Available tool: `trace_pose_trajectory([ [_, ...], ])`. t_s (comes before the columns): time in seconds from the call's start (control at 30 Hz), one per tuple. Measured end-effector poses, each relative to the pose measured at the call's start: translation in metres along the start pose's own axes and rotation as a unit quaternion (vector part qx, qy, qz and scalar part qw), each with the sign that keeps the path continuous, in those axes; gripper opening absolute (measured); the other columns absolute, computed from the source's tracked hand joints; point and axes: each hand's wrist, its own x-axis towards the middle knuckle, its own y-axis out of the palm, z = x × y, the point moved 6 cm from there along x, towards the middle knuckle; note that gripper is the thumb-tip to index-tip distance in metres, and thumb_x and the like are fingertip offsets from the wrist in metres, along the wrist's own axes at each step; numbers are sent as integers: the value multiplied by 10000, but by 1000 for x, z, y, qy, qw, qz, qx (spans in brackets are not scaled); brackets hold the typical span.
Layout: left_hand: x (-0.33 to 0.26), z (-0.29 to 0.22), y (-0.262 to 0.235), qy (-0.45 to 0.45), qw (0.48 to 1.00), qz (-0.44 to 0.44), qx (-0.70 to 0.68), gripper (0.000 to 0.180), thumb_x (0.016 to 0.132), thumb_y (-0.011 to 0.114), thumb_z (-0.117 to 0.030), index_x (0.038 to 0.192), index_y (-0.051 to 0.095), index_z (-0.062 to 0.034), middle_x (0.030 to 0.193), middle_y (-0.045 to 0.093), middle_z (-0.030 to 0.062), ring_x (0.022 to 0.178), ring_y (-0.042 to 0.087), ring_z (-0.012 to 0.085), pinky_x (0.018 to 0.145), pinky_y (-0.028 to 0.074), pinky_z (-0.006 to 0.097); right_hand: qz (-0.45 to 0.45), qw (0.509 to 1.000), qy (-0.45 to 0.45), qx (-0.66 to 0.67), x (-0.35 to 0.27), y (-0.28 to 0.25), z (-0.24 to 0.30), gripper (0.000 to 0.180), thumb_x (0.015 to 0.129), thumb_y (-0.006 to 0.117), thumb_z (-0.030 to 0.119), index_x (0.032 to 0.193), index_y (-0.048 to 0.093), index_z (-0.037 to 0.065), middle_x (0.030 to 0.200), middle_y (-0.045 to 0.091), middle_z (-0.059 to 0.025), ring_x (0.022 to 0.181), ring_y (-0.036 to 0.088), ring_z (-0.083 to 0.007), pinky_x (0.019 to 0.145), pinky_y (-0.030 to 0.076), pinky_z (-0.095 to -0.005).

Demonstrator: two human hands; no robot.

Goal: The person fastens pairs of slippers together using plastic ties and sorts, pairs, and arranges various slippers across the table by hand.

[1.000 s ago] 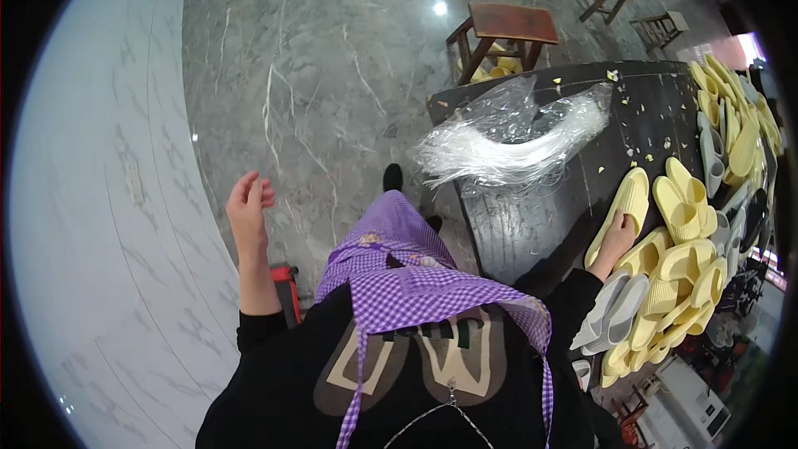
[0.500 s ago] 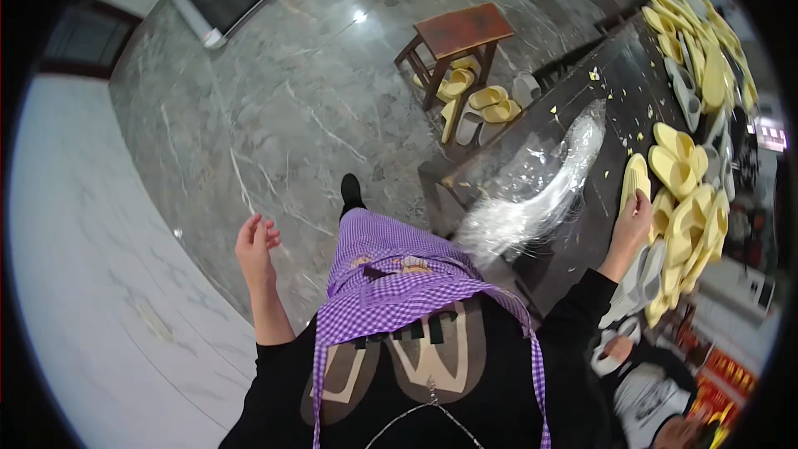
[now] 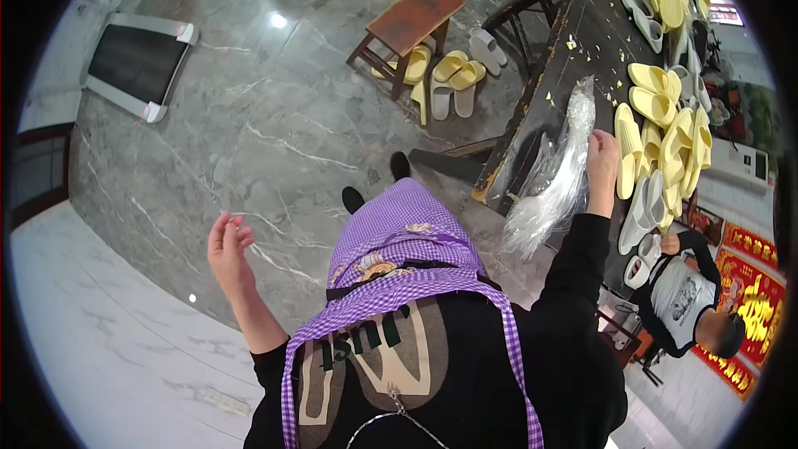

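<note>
My right hand (image 3: 601, 158) reaches out to the dark worktable (image 3: 573, 58) on my right, its fingers curled over the top edge of a stack of clear plastic bags (image 3: 557, 183). Just beyond that hand lies a heap of yellow slippers (image 3: 665, 141) mixed with a few grey ones. My left hand (image 3: 229, 245) is raised in the air at my left side over the grey marble floor, fingers apart and holding nothing. A purple checked apron (image 3: 399, 258) covers my front.
A wooden stool (image 3: 411, 17) stands on the floor ahead with yellow and grey slippers (image 3: 453, 75) beside it. A flat black machine with a white frame (image 3: 137, 58) lies far left. Another person in a white shirt (image 3: 690, 291) crouches at the lower right by the table.
My view has swung left and the table now sits at the right. My right hand has shifted from the yellow slippers onto the clear plastic bags. My left hand stays raised.
</note>
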Motion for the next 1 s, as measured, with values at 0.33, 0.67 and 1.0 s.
trace_pose_trajectory([
  [0.33,56,-42,174,10,981,158,111,294,878,534,-122,1136,516,18,971,603,102,702,591,115,596,479,223,-38,988,130,75,15,0,-63,173,808,567,98,912,605,-34,907,612,-175,859,583,-319,765,460,-367],
  [0.67,141,-4,309,94,828,351,427,289,837,571,-162,1067,569,13,888,628,130,684,604,190,597,481,278,-89,969,222,64,44,-4,-88,182,834,552,98,963,606,-18,877,626,-142,806,601,-240,727,463,-309],
  [1.0,127,-34,548,561,297,554,538,198,795,478,-157,935,586,-68,860,593,128,830,599,304,696,453,462,78,869,-130,472,224,146,318,160,752,594,202,807,666,70,773,621,-79,773,606,-250,695,472,-356],
])
